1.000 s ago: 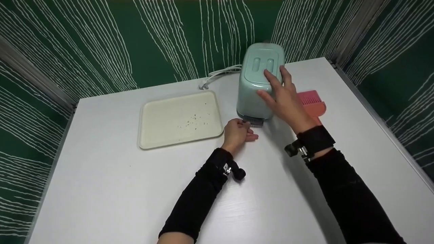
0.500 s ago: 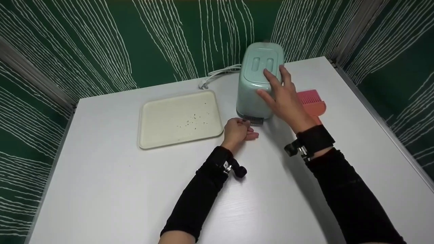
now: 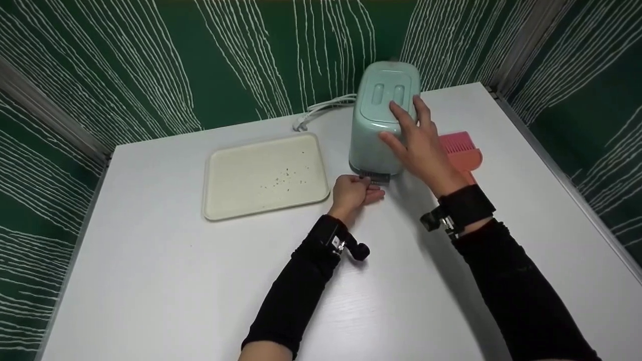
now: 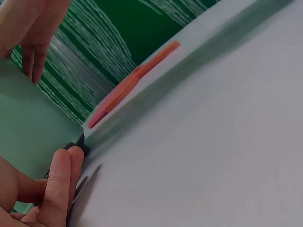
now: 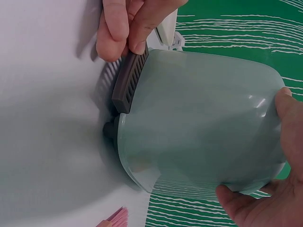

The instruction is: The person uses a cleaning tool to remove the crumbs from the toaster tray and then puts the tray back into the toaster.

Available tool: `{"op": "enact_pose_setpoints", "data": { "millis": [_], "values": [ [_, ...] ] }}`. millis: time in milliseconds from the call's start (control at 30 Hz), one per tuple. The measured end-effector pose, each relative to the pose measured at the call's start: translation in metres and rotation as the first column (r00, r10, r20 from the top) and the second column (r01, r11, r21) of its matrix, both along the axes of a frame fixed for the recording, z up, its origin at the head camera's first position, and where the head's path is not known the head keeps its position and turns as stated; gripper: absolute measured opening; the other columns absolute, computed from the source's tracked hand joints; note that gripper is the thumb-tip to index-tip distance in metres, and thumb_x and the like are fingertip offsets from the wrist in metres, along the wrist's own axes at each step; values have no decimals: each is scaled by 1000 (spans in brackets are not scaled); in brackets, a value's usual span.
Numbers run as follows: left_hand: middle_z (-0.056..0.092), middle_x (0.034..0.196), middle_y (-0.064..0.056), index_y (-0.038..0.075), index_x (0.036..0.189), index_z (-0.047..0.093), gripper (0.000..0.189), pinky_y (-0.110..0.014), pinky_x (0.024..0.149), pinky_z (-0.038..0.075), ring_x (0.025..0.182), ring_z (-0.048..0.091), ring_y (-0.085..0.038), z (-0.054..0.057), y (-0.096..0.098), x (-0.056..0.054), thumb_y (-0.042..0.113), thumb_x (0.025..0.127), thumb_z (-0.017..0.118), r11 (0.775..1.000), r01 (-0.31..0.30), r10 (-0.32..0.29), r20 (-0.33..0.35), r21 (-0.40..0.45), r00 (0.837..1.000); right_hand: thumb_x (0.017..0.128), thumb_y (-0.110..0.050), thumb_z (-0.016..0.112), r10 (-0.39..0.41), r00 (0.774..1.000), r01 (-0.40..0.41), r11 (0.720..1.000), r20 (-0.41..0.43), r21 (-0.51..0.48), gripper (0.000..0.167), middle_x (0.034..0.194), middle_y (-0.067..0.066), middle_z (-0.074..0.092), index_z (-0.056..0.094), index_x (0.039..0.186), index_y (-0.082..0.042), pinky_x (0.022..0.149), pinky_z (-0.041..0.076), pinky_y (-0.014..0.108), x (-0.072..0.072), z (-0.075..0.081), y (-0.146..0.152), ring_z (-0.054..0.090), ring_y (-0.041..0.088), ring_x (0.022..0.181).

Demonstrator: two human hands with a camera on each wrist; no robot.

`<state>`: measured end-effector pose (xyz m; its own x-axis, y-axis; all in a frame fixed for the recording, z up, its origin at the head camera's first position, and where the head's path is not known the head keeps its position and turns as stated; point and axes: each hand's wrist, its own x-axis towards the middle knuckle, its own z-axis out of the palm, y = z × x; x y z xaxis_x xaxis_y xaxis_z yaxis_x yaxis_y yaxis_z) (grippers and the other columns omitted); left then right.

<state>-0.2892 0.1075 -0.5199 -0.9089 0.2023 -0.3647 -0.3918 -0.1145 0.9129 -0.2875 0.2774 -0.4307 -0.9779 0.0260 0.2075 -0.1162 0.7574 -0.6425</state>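
A pale green toaster (image 3: 377,145), its lid on, stands upright at the back of the table. From the base of its near end juts a dark slotted crumb tray (image 5: 128,87). My left hand (image 3: 349,193) pinches the crumb tray's edge between thumb and forefinger, its other fingers extended below. My right hand (image 3: 426,153) rests spread on the toaster's upper right corner, fingers on the lid and side, thumb near the front edge. In the right wrist view the crumb tray's slots and one black foot of the toaster show clearly. The tray's inner part is hidden inside the toaster.
Left of the toaster lies a cream tray (image 3: 235,175) with scattered dark crumbs. A pink brush and orange dustpan-like piece (image 3: 465,159) lie to the right, partly hidden by my right hand. A white cord with plug (image 3: 326,106) runs behind, near the green wall.
My left hand has edged slightly toward the toaster, its lower fingers shifting forward. The crumb tray sticks out a little less. My right hand stays where it was.
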Motion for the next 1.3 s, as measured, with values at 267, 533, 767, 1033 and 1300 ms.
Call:
{"op": "enact_pose_setpoints", "data": {
  "millis": [267,533,767,1033,1300],
  "values": [
    [79,95,-25,-12,112,67,18,-34,77,68,87,83,-32,0,6,-1,1,109,57,999,-43,42,-40,-24,998,108,-51,61,-9,1000,9,1000,-7,10,73,180,20,2,32,170,-27,127,29,71,-1,0,0,20,51,162],
    [80,94,-24,-9,110,68,15,-33,76,67,86,83,-32,1,8,-1,3,108,59,995,-53,47,-68,-86,997,107,-54,61,-3,1000,3,1000,0,5,74,181,19,1,32,170,-28,127,29,70,2,2,0,20,49,164],
    [81,95,-24,-10,112,69,18,-33,74,67,87,83,-33,0,8,-4,5,109,60,990,-45,30,-107,-135,994,107,-52,62,-2,1000,2,1000,-18,18,72,180,22,4,35,169,-27,127,30,69,-1,1,1,21,50,163],
    [79,95,-29,-10,110,65,12,-35,73,68,86,82,-38,1,8,-8,1,108,59,996,-46,38,-100,-76,994,107,-52,62,-7,1000,8,999,-24,33,71,180,22,6,36,169,-28,126,33,69,-2,3,-1,25,51,162],
    [78,94,-29,-8,101,65,7,-33,70,67,83,82,-39,-2,11,-8,-4,105,61,995,-44,34,-115,-90,993,107,-52,62,-16,1000,17,999,-10,38,71,180,21,7,36,169,-28,125,34,69,-1,3,2,27,51,161]
  ]
}}
